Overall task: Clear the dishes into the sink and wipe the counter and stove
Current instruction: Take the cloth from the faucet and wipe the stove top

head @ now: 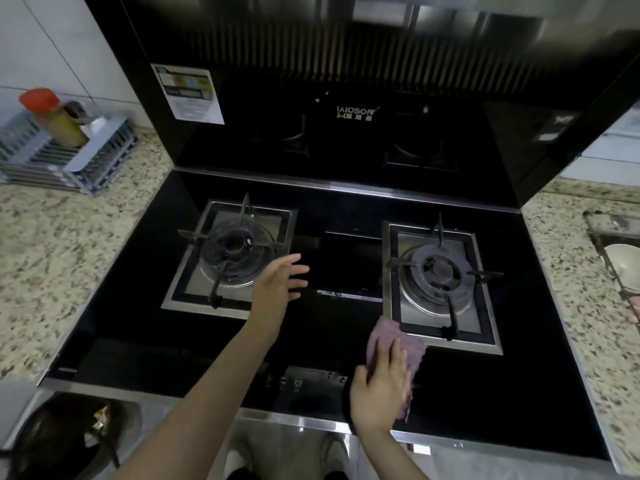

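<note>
on the near black glass of the stove [145, 327], right hand [381, 389] pressing purple cloth [398, 344] flat to wipe; left hand [277, 285] hovering released, fingers spread, seemingly for balance.

Stove [311, 341] was glossy black w/ silver trim. Cloth [388, 344] was dusty purple. Counter [69, 254] was beige granite, speckled brown & black. Bottle [62, 126] was mustard yellow w/ red cap. Bowl [623, 261] was off-white.
</note>
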